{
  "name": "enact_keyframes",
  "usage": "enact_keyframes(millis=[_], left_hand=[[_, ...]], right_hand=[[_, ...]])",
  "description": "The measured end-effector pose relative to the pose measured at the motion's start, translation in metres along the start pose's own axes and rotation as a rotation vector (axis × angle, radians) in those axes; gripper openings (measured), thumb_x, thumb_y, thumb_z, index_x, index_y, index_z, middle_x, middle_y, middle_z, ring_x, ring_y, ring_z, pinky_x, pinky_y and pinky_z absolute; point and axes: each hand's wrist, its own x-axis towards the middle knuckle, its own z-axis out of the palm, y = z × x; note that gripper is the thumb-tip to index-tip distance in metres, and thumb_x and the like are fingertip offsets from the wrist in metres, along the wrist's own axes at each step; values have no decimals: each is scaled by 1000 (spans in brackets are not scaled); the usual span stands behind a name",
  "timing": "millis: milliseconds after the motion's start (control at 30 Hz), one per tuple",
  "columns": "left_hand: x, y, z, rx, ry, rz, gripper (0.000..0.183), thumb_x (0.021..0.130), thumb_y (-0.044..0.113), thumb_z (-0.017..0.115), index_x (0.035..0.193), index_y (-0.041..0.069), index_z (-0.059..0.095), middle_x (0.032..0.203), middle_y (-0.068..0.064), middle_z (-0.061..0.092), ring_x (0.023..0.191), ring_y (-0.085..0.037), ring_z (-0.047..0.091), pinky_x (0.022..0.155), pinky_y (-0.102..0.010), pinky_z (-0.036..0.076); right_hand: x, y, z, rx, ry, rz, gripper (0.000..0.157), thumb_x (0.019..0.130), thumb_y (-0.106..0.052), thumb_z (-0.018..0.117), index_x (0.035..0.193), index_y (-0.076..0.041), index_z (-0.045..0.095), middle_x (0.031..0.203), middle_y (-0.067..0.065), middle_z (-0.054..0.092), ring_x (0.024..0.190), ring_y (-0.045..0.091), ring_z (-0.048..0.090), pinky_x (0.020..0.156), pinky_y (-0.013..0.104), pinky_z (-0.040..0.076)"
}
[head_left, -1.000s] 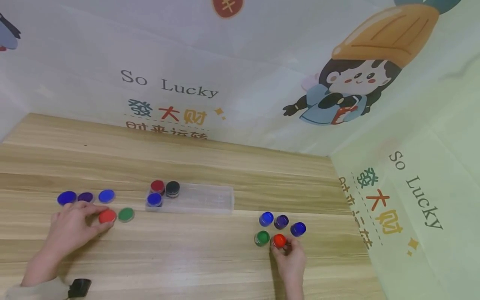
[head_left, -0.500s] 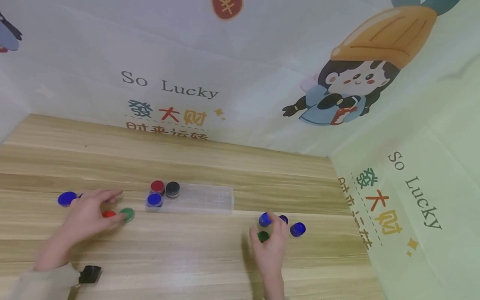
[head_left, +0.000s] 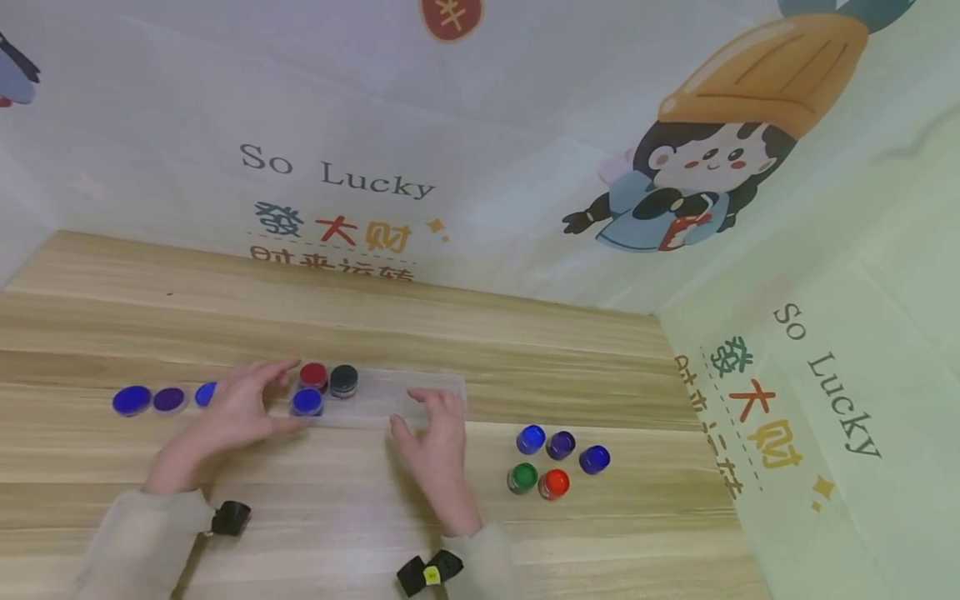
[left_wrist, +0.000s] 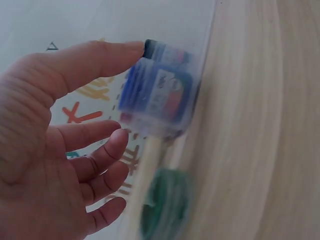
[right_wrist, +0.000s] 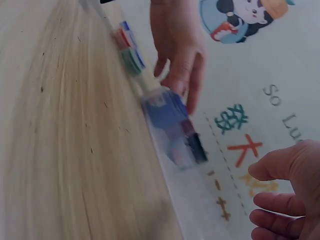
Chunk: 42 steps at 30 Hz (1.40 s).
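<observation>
My left hand (head_left: 240, 408) is spread at the left end of a clear plastic box (head_left: 405, 408), thumb and fingers apart around three small paint jars. The jars have a red lid (head_left: 313, 375), a black lid (head_left: 344, 377) and a blue lid (head_left: 307, 402). In the left wrist view the thumb is near the blue-lidded jar (left_wrist: 162, 92); I cannot tell whether it touches. Over the box's right part hovers my right hand (head_left: 435, 442), fingers loosely bent and holding nothing. The left hand hides the green lid (left_wrist: 167, 205) and red lid (right_wrist: 121, 38) in the head view.
Left on the wooden table (head_left: 330, 500) lie a blue lid (head_left: 132, 401), a purple lid (head_left: 169, 400) and another blue lid (head_left: 204, 394). Several lidless jars stand right, including a green jar (head_left: 522, 478) and a red jar (head_left: 554, 484). A printed cloth (head_left: 510, 167) hangs behind.
My left hand has left the red lid and moved right to the box. My right hand has let go of the red jar and moved left over the box. The jars stay put.
</observation>
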Motion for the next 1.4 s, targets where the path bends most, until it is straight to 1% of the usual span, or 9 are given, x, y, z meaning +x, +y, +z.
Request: enact_keyframes(millis=[167,300,400,733,933,1067,1133,1233,1400], left_hand=[[12,-4,4,16,-16,-5,85,60,26,85,128,-9,47,100,-16,56,98,-37,48,85,-58,33],[13,-7,10,38,-12,-25,86,58,28,86,128,-5,49,102,-16,54,98,-36,46,80,-55,35],[12,-7,12,40,-8,-36,85,58,29,87,128,-3,50,102,-16,54,98,-36,46,79,-54,35],[9,-9,15,41,-1,-38,83,59,29,86,128,-3,50,102,-16,55,98,-37,47,81,-58,34],[10,-7,13,45,-7,-40,83,59,28,86,127,-4,50,101,-15,55,98,-37,47,82,-57,34],[10,-4,12,44,-8,-40,83,60,28,87,127,-4,50,101,-16,56,99,-38,47,82,-57,33],[11,-3,12,39,-9,-43,83,60,28,87,127,-4,50,101,-16,56,99,-38,47,82,-57,33],[10,-3,12,38,-14,-46,83,60,28,86,128,-4,50,101,-16,55,99,-37,47,82,-57,33],[10,-6,12,45,-19,-47,84,61,27,86,129,-4,48,102,-17,55,99,-38,47,82,-57,34]], right_hand=[[16,-9,30,-43,-57,31,31,73,-15,76,99,-2,69,94,8,63,90,22,53,78,28,44],[19,-10,48,-76,-106,68,32,73,-19,77,99,-3,70,94,7,63,90,20,53,79,26,42],[20,-9,58,-118,-115,77,33,72,-23,77,98,-4,71,94,6,64,90,20,54,78,26,42],[22,-17,73,-250,-105,67,38,68,-34,81,96,-10,73,91,2,67,85,15,53,78,25,40],[27,-23,80,-309,-105,114,39,67,-38,82,95,-13,73,89,0,67,85,15,54,76,26,41],[28,-25,83,-347,-105,171,37,68,-39,82,94,-14,73,87,-2,66,83,14,55,75,26,42],[29,-26,84,-340,-96,185,37,67,-38,82,94,-14,73,87,-2,66,83,14,56,75,26,43],[29,-25,84,-264,-66,191,35,67,-32,83,93,-12,71,85,-1,66,80,13,58,73,24,44],[28,-21,82,-21,4,172,31,64,-12,82,90,-4,67,78,2,64,68,9,58,62,16,44]])
